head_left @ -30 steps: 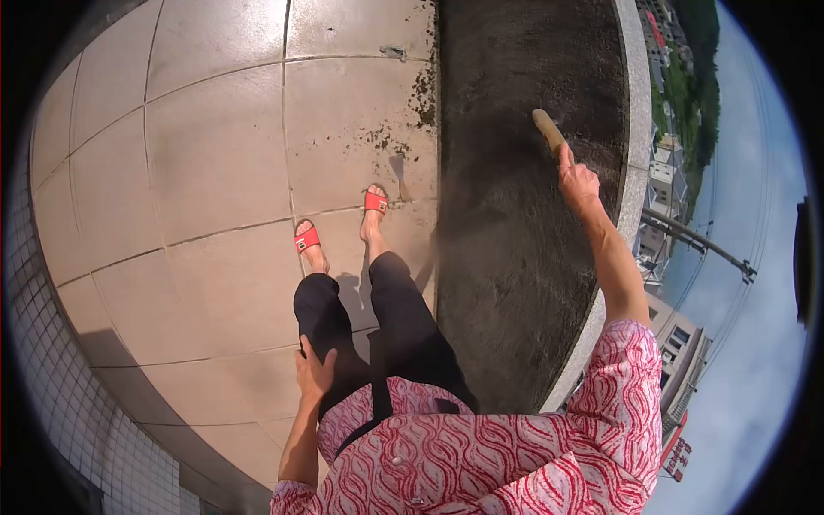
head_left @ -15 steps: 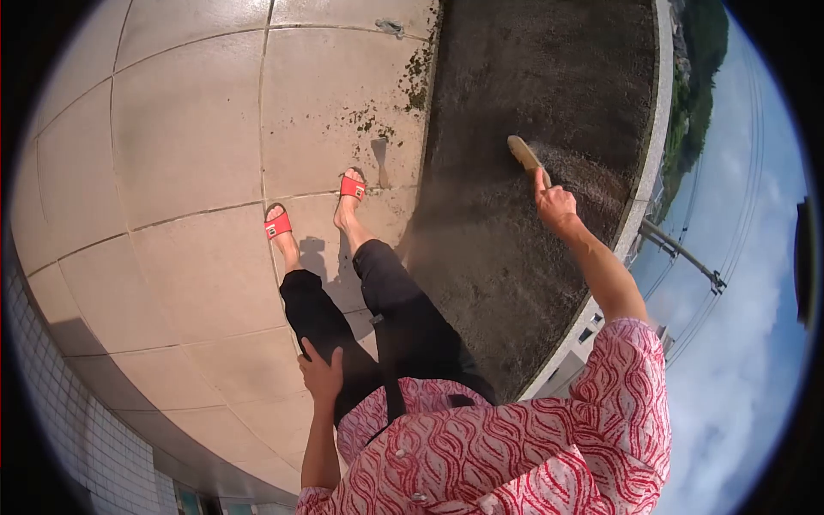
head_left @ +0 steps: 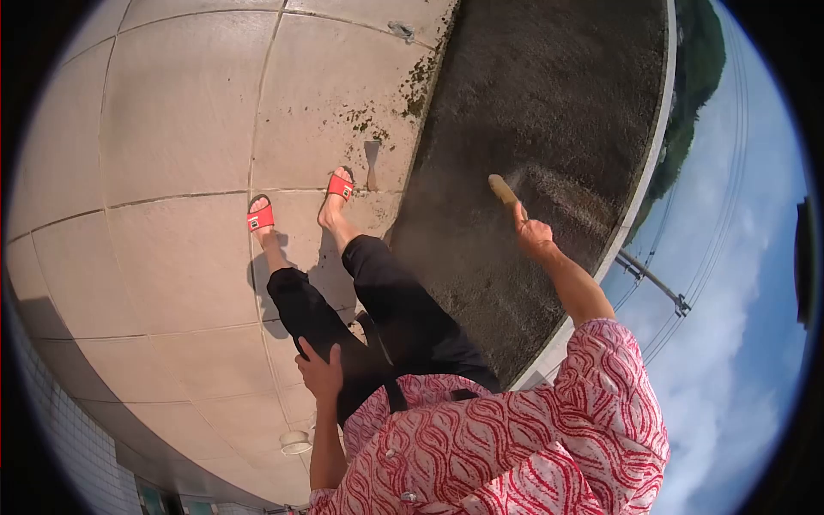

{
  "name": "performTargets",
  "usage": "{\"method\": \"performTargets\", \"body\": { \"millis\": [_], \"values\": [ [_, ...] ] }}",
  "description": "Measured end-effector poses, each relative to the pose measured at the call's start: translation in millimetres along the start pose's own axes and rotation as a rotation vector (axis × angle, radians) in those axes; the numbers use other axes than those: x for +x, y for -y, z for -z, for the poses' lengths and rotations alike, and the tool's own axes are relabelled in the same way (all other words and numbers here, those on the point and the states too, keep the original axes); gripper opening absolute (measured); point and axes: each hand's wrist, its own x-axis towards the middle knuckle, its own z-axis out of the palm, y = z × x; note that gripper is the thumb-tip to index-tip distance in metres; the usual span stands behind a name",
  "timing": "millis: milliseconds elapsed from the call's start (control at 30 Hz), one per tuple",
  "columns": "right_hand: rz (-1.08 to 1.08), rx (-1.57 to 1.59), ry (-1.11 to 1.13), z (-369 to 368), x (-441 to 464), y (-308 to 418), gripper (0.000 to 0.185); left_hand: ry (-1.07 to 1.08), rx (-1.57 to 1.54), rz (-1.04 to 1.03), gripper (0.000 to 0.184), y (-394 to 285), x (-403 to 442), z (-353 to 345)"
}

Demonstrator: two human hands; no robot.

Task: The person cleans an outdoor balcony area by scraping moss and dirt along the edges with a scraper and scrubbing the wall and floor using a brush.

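Observation:
My right hand [head_left: 536,236] grips a tan brush [head_left: 503,190] by its handle, the index finger stretched along it. The brush lies against a dark, rough wall [head_left: 532,94], with a paler streak and haze close by; its bristles are hard to make out. My left hand [head_left: 321,371] rests on my black-trousered thigh [head_left: 313,313], fingers spread and holding nothing. A scraper [head_left: 372,159] with a broad blade lies on the floor near my red sandal [head_left: 340,187].
Large pale tiles [head_left: 180,103] cover the floor. Dark crumbs [head_left: 365,118] and a crumpled grey scrap [head_left: 401,32] lie along the wall's foot. A whitish round object [head_left: 294,442] is behind my left forearm. Beyond the wall's pale top edge [head_left: 657,129] are a utility pole [head_left: 657,283], wires and a hill.
My right hand and the brush have moved down and slightly left in the view, along the wall. My left hand stays on the thigh. The view has shifted, and the whitish round object now shows.

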Motion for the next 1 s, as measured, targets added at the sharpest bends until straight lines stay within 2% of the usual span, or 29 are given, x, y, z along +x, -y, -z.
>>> {"method": "performTargets", "body": {
  "millis": [67,133,233,333,433,467,500,533,567,600,700,767,800,933,967,1000],
  "values": [
    [0.112,0.008,0.364,-39.2,-32.8,56.0,0.075,-0.013,-0.007,-0.035,0.091,3.6,4.2,-0.2],
    [0.291,-0.098,0.524,-67.1,-44.9,68.4,0.073,-0.035,0.010,-0.038,0.090,-4.0,8.1,2.2],
    [0.111,0.047,0.233,23.0,-37.2,30.7,0.073,-0.015,0.053,-0.051,0.090,-2.5,3.9,5.6],
    [-0.113,0.136,-0.257,127.0,32.9,-48.3,0.066,0.007,0.106,-0.045,0.090,-0.8,11.4,14.2],
    [-0.082,0.032,-0.180,73.4,26.0,-53.3,0.076,-0.019,0.147,-0.040,0.090,7.8,19.2,13.0],
    [-0.022,0.037,-0.083,27.1,5.0,-24.8,0.080,-0.038,0.138,-0.035,0.090,6.7,16.5,5.4],
    [0.013,0.074,0.070,-20.5,-15.2,9.2,0.080,-0.010,0.134,-0.025,0.090,7.1,8.9,2.0],
    [0.048,0.083,0.342,-37.1,-39.7,49.0,0.079,0.000,0.132,-0.029,0.090,4.9,9.6,4.3],
    [0.109,0.044,0.514,-68.2,-57.6,76.7,0.074,-0.011,0.118,-0.040,0.090,-2.8,16.7,6.9],
    [0.240,0.061,0.621,-67.1,-74.3,90.1,0.078,-0.037,0.150,-0.038,0.089,-7.2,15.4,7.7],
    [0.114,0.155,0.421,-53.5,-63.4,61.6,0.075,-0.028,0.157,-0.044,0.089,-4.4,14.5,7.4],
    [-0.039,0.224,0.046,4.9,-19.3,9.7,0.069,-0.012,0.187,-0.060,0.089,3.3,14.1,9.4],
    [-0.124,0.229,-0.060,55.6,3.1,-8.8,0.069,-0.013,0.198,-0.070,0.089,4.6,19.7,9.2],
    [-0.079,0.176,-0.059,8.3,18.9,-12.0,0.071,0.007,0.182,-0.053,0.089,4.1,29.1,10.0],
    [-0.016,0.195,0.077,-48.4,-1.0,21.5,0.072,0.012,0.176,-0.051,0.088,4.2,26.7,8.2],
    [0.023,0.165,0.311,-76.7,-32.1,66.5,0.073,0.008,0.170,-0.055,0.088,5.4,25.0,9.2]
  ]
}}
